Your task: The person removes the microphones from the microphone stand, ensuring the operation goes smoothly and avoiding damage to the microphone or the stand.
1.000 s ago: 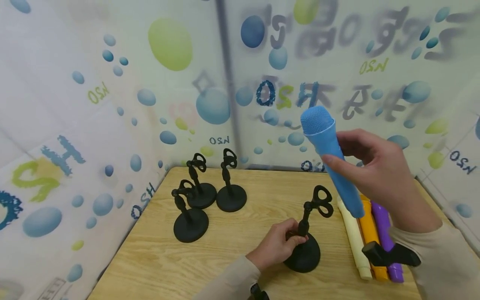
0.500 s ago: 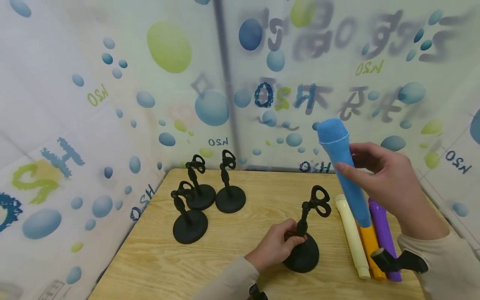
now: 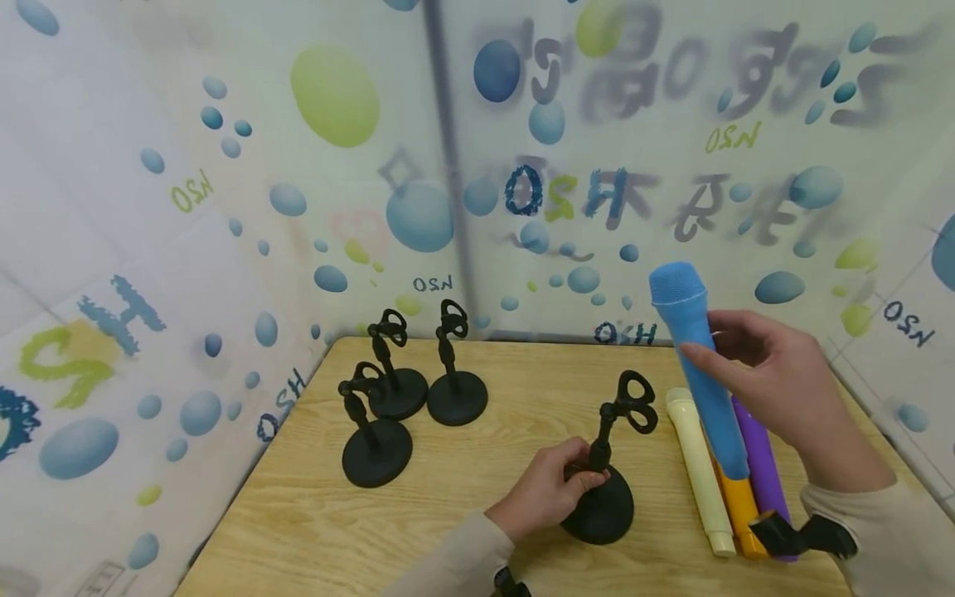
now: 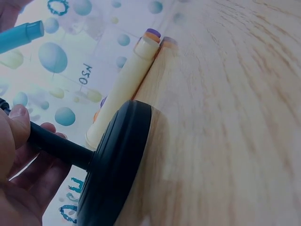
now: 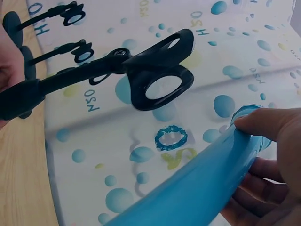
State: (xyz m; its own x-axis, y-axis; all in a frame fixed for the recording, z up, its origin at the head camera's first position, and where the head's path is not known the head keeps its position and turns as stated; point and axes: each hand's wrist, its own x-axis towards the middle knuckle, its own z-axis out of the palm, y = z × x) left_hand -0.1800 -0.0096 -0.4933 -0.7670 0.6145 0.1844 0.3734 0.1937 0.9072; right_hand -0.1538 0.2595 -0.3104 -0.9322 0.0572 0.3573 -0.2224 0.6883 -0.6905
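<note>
My right hand [image 3: 776, 381] pinches a blue toy microphone [image 3: 701, 373] between thumb and fingers, its mesh head up and its handle slanting down to the right. In the right wrist view the blue handle runs diagonally past a black clip. That clip, shaped like two loops, tops a black microphone stand [image 3: 600, 506] on the table. Round the stand's stem, just above the round base, my left hand [image 3: 548, 489] holds on with thumb and fingers. The left wrist view shows this grip on the stem [image 4: 61, 148], the base resting on the wood. Microphone and clip are apart.
Cream [image 3: 701, 473], orange [image 3: 739, 514] and purple [image 3: 764, 464] microphones lie side by side on the table's right, beneath the blue one. At the back left stand 3 more black stands [image 3: 457, 398]. Patterned fabric walls [image 3: 336, 207] enclose the wooden table [image 3: 298, 531].
My right hand has lowered the blue microphone and shifted it to the right, away from the clip and over the other microphones. The left hand stays on the stand.
</note>
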